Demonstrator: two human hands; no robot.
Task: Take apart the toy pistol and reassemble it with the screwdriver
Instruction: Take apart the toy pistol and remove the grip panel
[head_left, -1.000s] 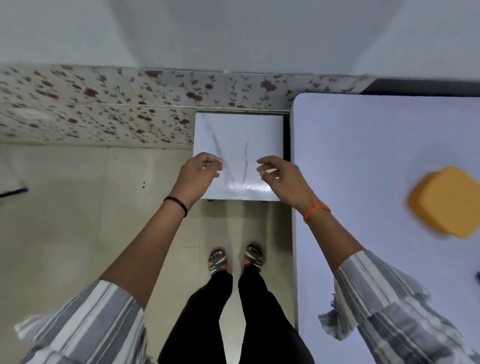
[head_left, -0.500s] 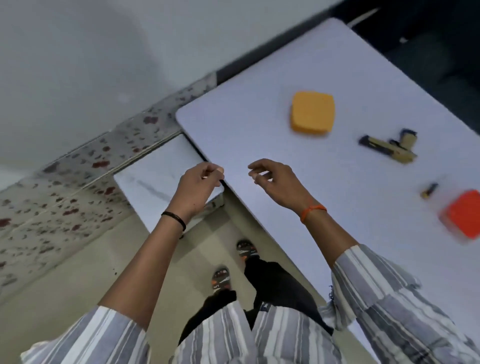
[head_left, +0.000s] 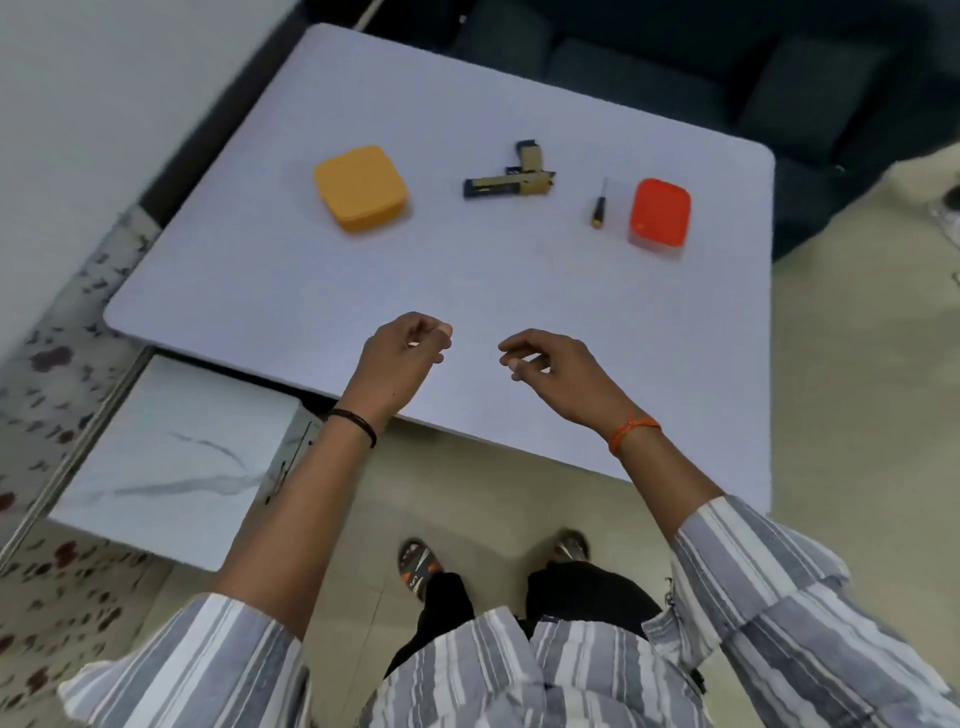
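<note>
A tan and black toy pistol lies flat on the pale table, near its far side. Right of it rests a small screwdriver with a black and yellow handle. My left hand and my right hand hover over the table's near edge, well short of both objects. Both hands hold nothing; their fingers are loosely curled with gaps between them.
A yellow lidded box sits left of the pistol and a red lidded box right of the screwdriver. A low white marble-look stand adjoins the table's left. A dark sofa lies beyond the table. My feet stand before the table.
The view has swung right from the white stand and wall to face the table. The pistol, screwdriver and both boxes are now all in front. Both hands stay raised and empty.
</note>
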